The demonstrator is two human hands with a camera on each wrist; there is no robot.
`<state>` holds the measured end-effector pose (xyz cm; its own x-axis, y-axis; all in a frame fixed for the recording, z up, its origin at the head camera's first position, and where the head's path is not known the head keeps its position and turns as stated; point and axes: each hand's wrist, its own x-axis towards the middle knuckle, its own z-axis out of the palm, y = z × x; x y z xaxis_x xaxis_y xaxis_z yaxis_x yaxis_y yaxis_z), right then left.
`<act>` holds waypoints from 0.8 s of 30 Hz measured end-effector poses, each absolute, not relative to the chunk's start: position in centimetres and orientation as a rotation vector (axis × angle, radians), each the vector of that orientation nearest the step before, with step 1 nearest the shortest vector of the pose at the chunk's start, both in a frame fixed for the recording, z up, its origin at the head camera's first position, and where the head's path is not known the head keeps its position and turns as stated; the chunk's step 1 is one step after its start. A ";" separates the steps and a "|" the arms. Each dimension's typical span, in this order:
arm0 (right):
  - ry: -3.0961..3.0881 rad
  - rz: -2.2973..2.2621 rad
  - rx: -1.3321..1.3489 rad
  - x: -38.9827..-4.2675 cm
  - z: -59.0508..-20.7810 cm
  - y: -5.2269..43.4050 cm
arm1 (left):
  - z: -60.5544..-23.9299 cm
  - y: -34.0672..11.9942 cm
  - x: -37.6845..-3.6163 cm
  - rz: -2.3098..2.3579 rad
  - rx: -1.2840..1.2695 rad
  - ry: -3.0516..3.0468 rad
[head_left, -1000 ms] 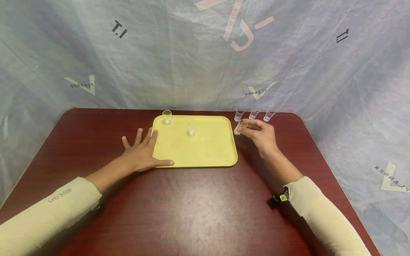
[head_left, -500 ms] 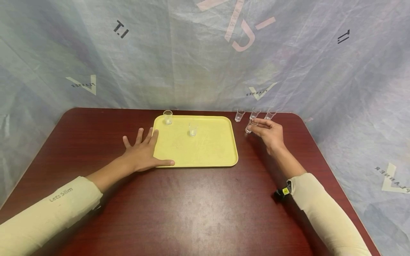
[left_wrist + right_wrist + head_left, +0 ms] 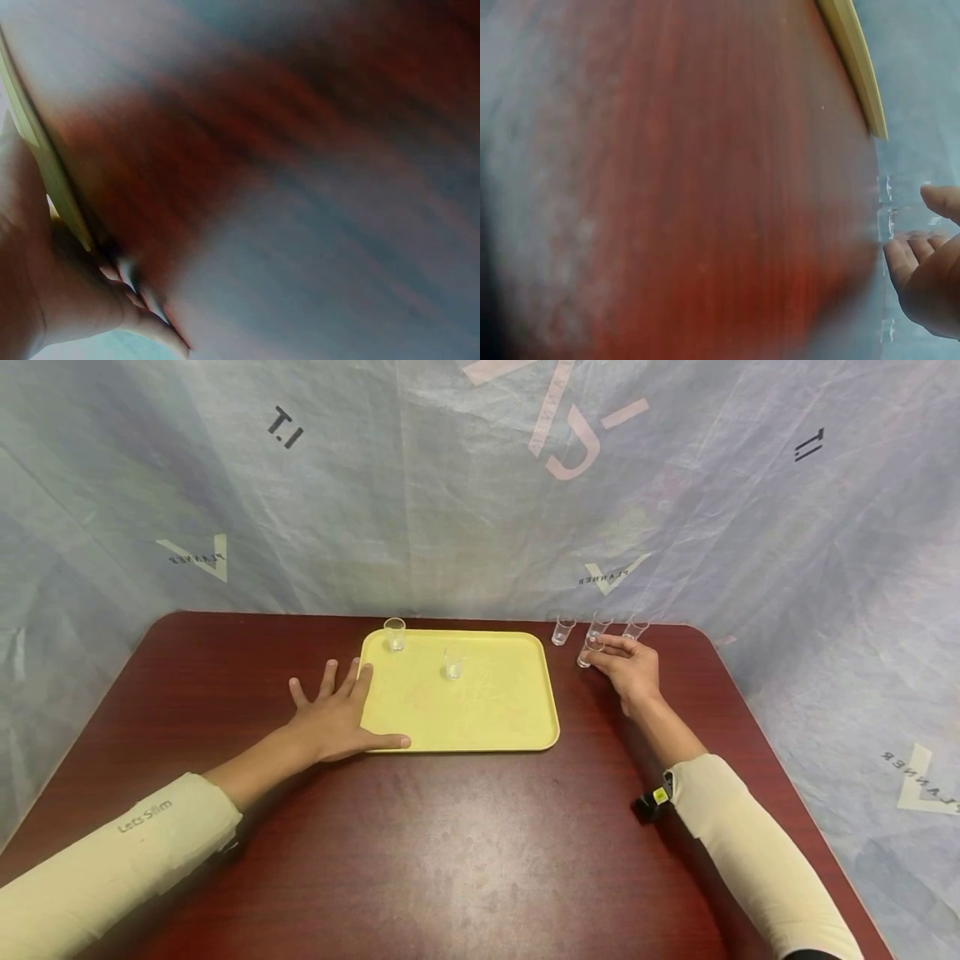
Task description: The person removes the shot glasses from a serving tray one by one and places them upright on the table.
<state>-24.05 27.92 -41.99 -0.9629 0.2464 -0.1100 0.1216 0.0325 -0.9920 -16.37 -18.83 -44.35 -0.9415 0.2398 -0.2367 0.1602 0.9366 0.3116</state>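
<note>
Two shot glasses (image 3: 453, 664) sitting on the yellow tray (image 3: 480, 727), three more waiting beside it on the worktop (image 3: 450, 843). Right hand (image 3: 628, 668) fingers pinching a fourth glass (image 3: 587, 653) there; left hand (image 3: 333, 718) flat, fingers spread, steadying the tray.

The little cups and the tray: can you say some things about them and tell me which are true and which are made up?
1. Two cups stand on the tray. True.
2. The right hand holds a cup beside the tray. True.
3. The left hand holds a cup. False: it lies flat at the tray's left edge.
4. The tray is blue. False: it is yellow.
5. Three cups stand by the table's far edge. True.
</note>
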 end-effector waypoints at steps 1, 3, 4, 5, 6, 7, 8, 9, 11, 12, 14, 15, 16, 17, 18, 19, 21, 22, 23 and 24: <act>-2.200 2.073 -0.388 -24.1 -42.0 27.9 | -44.4 -18.8 -16.4 0.417 0.295 2.821; -2.224 2.044 -0.380 -24.1 -42.0 27.8 | -44.4 -18.8 -16.5 0.415 0.289 2.820; -2.238 2.027 -0.376 -24.1 -42.0 27.7 | -44.3 -18.8 -16.5 0.416 0.287 2.820; -2.250 2.012 -0.375 -24.2 -42.0 27.7 | -44.3 -18.8 -16.5 0.416 0.286 2.820; -2.255 2.004 -0.379 -24.2 -42.0 27.7 | -44.3 -18.8 -16.5 0.416 0.281 2.819; -2.268 1.990 -0.385 -24.2 -42.1 27.7 | -44.3 -18.8 -16.5 0.417 0.280 2.818; -2.275 1.985 -0.392 -24.2 -42.1 27.6 | -44.3 -18.8 -16.5 0.419 0.279 2.816; -2.277 1.985 -0.401 -24.2 -42.1 27.6 | -44.3 -18.8 -16.5 0.418 0.279 2.815; -2.289 1.973 -0.417 -24.2 -42.1 27.6 | -44.3 -18.8 -16.5 0.419 0.279 2.812; -2.299 1.965 -0.422 -24.1 -42.1 27.7 | -44.3 -18.8 -16.6 0.419 0.279 2.811; -2.307 1.959 -0.433 -24.0 -42.1 27.7 | -44.4 -18.8 -16.5 0.420 0.280 2.810; -2.318 1.950 -0.436 -23.9 -42.1 27.7 | -44.4 -18.8 -16.5 0.420 0.280 2.810; -2.333 1.937 -0.438 -23.9 -42.0 27.8 | -44.4 -18.8 -16.5 0.420 0.280 2.810; -2.343 1.929 -0.439 -23.8 -42.0 27.8 | -44.4 -18.8 -16.5 0.420 0.280 2.810; -2.357 1.920 -0.441 -23.7 -42.0 27.9 | -44.4 -18.8 -16.5 0.420 0.281 2.811; -2.360 1.921 -0.441 -23.6 -42.0 27.9 | -44.4 -18.8 -16.5 0.420 0.281 2.811; -2.376 1.913 -0.438 -23.4 -41.9 28.0 | -44.4 -18.8 -16.5 0.418 0.280 2.812; -2.379 1.912 -0.438 -23.2 -41.9 28.1 | -44.4 -18.8 -16.5 0.419 0.280 2.812; -2.382 1.912 -0.438 -23.1 -41.9 28.2 | -44.4 -18.8 -16.5 0.419 0.279 2.812; -2.386 1.912 -0.439 -22.9 -41.9 28.3 | -44.4 -18.8 -16.5 0.420 0.278 2.812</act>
